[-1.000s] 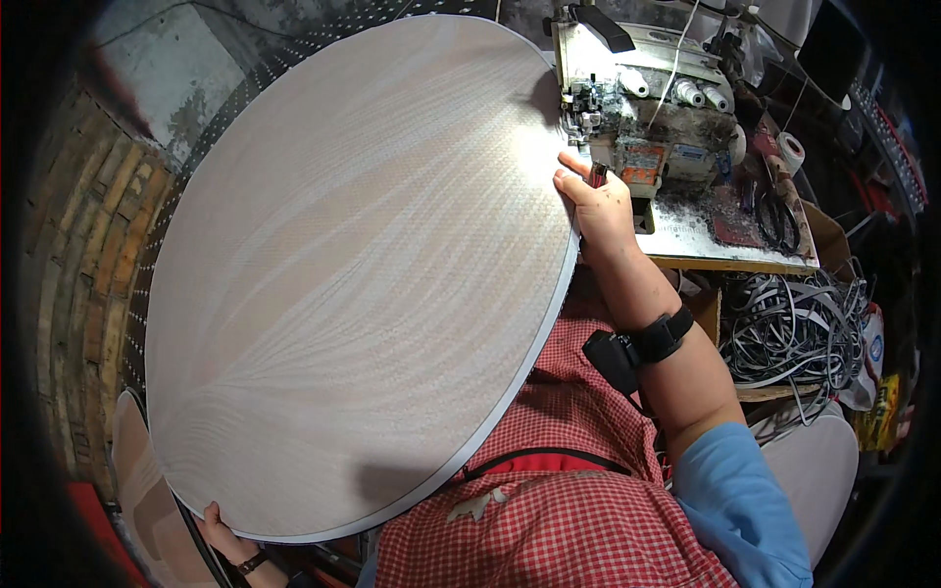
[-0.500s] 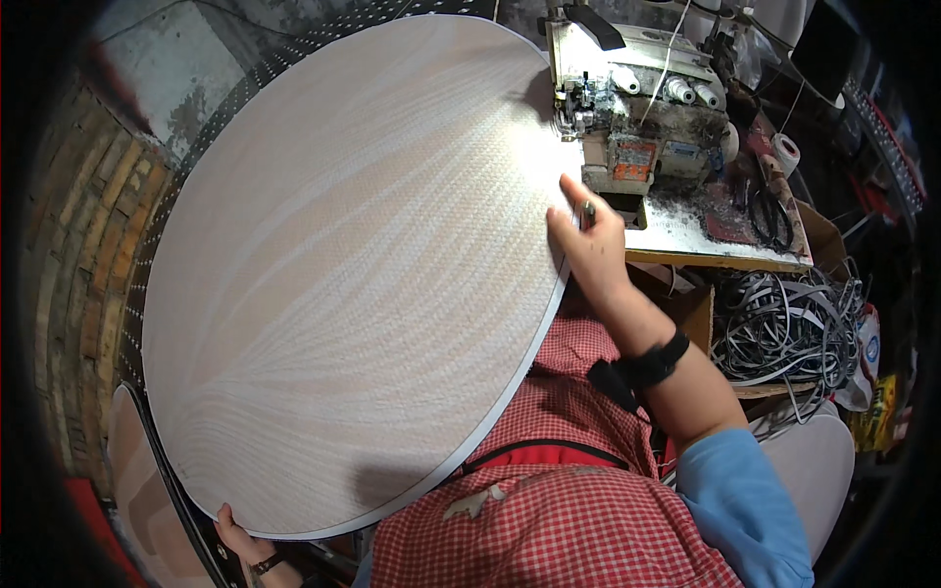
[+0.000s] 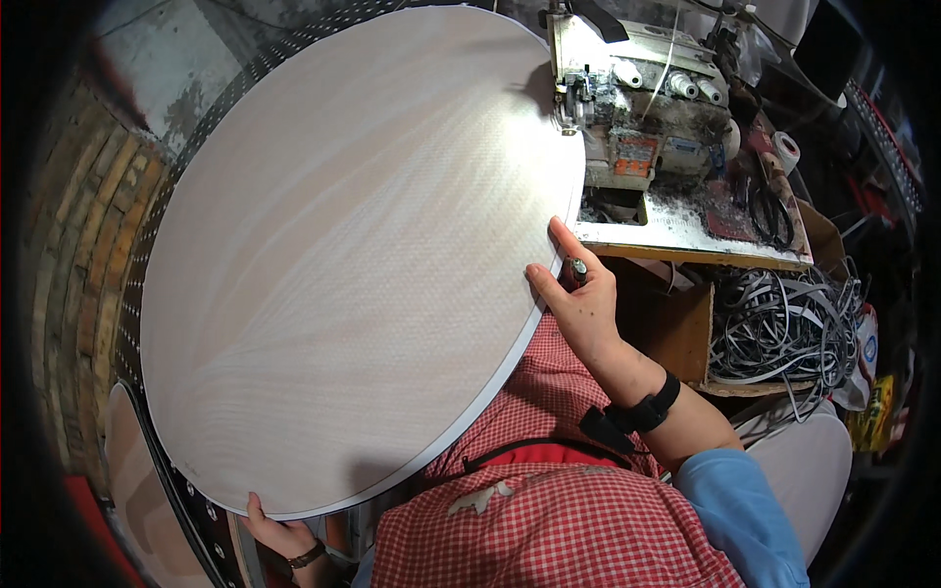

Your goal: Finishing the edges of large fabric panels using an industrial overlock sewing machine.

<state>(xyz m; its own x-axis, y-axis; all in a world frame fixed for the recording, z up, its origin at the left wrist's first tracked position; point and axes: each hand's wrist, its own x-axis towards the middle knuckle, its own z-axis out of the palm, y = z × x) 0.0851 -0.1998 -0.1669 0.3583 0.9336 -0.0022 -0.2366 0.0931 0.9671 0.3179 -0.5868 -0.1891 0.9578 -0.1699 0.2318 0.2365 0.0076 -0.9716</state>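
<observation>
Head view. A large, pale oval mat [image 3: 343, 284] with a wavy pattern fills the left and centre of the frame, its right rim bordered by a white edging [image 3: 475, 402]. At upper right, the rim meets the needle end of a lint-covered sewing machine [image 3: 637, 118]; a bright glare lies on the mat there.

The left hand [image 3: 279, 534] is at lower left, closed on the mat's bottom rim, thumb on the upper face, remaining fingers largely hidden beneath. A dark band [image 3: 307, 554] circles that wrist.

The right hand [image 3: 590, 306] is right of centre. Thumb and index finger touch the mat's right rim; the other fingers are curled around a small dark tool [image 3: 578, 269], kind not determinable.

The machine stands on a white counter [image 3: 676, 220] littered with lint, which also bears a black-handled pair of scissors [image 3: 771, 218]. Below, at right, a cardboard box [image 3: 696, 333] holds tangled grey cords [image 3: 784, 328]. A red checked apron [image 3: 549, 519] occupies the lower centre. A brick wall [image 3: 93, 265] shows at left.
</observation>
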